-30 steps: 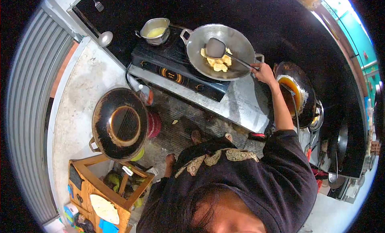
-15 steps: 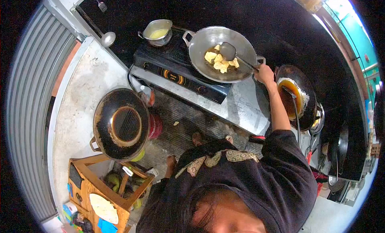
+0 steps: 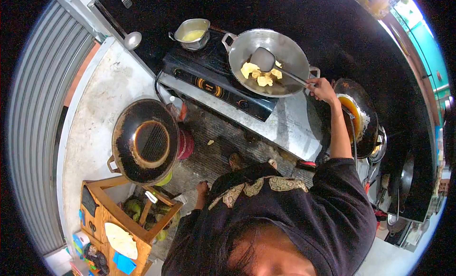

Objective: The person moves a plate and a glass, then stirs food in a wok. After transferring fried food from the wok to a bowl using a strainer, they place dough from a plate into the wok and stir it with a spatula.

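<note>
My right hand (image 3: 323, 90) is closed round the handle of a dark spatula (image 3: 263, 60), just beyond the right rim of a silver wok (image 3: 289, 50). The spatula's blade lies inside the wok, over and against pale yellow pieces of food (image 3: 264, 78) in a shallow brownish liquid. Under the wok is a black gas stove (image 3: 204, 62). Down at my side hangs my left hand (image 3: 203, 186), near my dark shirt; its fingers are too small and shaded to make out.
A pot of yellow liquid (image 3: 193, 25) stands on the stove's left. At right is a dark pan of orange-brown liquid (image 3: 368, 115). A large blackened wok (image 3: 124, 143) sits at left, above a wooden frame table (image 3: 99, 200). A ladle (image 3: 133, 40) hangs upper left.
The spatula's blade has moved left and slightly down in the wok, over the food. My right hand has shifted slightly relative to the wok's handle. The whole view has shifted a little.
</note>
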{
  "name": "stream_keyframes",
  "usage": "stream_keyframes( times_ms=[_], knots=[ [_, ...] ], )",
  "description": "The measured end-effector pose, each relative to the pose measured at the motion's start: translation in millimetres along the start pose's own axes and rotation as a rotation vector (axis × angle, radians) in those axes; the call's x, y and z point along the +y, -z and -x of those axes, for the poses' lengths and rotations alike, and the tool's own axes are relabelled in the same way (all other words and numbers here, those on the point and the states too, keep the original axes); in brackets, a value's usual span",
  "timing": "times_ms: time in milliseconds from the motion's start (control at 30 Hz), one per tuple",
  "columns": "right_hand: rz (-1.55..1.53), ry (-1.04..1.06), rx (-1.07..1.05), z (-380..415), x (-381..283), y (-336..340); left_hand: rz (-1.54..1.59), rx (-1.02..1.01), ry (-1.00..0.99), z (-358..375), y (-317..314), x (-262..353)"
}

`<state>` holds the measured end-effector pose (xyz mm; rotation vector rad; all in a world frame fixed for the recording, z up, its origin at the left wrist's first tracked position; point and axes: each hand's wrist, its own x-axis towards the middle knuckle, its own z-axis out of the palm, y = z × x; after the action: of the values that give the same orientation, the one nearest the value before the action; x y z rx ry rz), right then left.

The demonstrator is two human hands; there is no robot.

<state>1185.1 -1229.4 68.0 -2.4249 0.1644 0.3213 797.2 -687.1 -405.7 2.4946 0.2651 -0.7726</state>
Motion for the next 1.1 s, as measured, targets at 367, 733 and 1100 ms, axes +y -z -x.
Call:
stream_keyframes(
  times_ms=[367, 733, 1100],
  knots=[
    [0.23, 0.212, 0.095, 36.3, -2.2, 6.4, 0.635, 0.015, 0.335, -16.4, 8.7, 21.7],
    [0.431, 0.081, 0.403, 14.1, 33.2, -31.0, 0.852, 0.001, 0.43, -3.6, 27.5, 36.9],
    [0.537, 0.036, 0.341, -4.2, 36.2, -41.8, 1.001, 0.028, 0.477, -3.3, 27.0, 38.2]
  ],
)
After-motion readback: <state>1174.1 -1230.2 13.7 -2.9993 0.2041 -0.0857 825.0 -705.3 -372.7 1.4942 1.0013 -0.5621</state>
